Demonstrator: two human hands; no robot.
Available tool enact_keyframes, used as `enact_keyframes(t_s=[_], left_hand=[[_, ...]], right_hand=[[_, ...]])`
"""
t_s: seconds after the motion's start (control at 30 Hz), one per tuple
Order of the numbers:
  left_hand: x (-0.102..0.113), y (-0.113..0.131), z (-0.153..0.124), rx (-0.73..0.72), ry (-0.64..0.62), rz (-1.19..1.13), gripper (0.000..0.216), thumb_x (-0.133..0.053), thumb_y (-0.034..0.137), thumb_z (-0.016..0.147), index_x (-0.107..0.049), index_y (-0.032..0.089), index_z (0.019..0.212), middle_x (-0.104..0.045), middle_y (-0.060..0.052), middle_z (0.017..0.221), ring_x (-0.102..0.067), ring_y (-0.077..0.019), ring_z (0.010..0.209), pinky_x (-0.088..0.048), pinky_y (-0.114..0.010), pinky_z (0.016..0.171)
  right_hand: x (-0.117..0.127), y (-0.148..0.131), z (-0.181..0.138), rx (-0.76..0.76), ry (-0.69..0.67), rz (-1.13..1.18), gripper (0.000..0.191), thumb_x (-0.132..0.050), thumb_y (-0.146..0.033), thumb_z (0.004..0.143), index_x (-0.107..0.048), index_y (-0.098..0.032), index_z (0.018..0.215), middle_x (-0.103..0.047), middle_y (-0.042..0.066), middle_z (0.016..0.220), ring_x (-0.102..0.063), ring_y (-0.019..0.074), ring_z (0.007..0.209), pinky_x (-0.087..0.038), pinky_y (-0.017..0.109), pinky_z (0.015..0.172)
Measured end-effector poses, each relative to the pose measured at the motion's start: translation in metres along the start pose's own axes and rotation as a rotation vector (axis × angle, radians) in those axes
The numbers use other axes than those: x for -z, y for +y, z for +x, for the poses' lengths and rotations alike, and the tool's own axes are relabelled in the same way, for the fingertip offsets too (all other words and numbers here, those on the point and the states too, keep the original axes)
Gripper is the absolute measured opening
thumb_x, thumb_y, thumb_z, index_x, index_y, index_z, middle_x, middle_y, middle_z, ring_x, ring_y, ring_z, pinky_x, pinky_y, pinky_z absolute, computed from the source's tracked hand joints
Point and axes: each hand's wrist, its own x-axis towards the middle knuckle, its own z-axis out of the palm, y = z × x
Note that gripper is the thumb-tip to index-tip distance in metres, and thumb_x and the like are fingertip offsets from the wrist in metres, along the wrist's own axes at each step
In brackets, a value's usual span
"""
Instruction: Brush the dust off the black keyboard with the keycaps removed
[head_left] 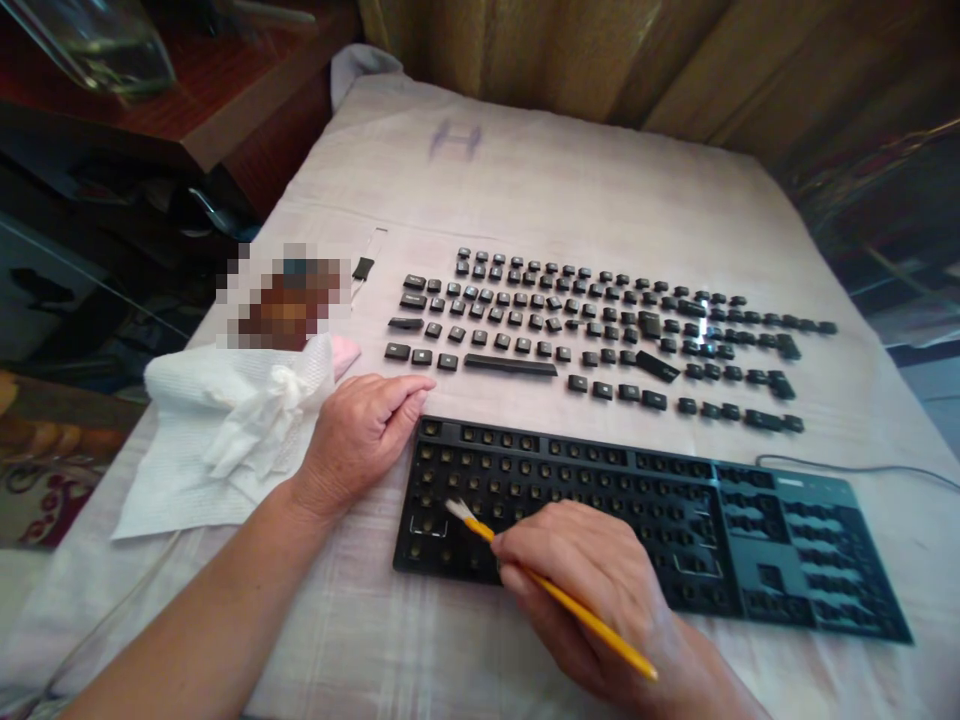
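A black keyboard (757, 520) with its keycaps removed lies across the cloth-covered table in front of me. My right hand (592, 580) pinches a thin yellow-handled brush (559, 595); its white bristles touch the bare key sockets at the keyboard's left end. My left hand (360, 435) rests knuckles-up on the cloth, fingers curled and pressed against the keyboard's top left corner. Several loose black keycaps (600, 330) are laid out in rows beyond the keyboard, with the long space bar (510, 365) among them.
White paper towels (217, 430) lie crumpled left of my left hand, with a blurred object behind them. The keyboard's cable (862, 468) runs off right. A dark wooden cabinet (187, 110) stands at the left, curtains at the back.
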Motion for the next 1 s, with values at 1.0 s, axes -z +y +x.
enact_keyframes(t_s=[1.0], left_hand=[[-0.018,-0.005,0.034,-0.033,0.032,-0.135,0.030,-0.049,0.035,0.099,-0.074,0.022,0.107,-0.078,-0.002,0.086,-0.073,-0.0172,0.079,-0.056,-0.028,0.080]], right_hand=[[-0.010,0.017,0.005,0.028,0.212,0.000,0.009,-0.056,-0.021,0.099,-0.061,-0.022,0.092,-0.072,0.000,0.069,-0.066,0.0144,0.052,-0.053,0.025,0.053]])
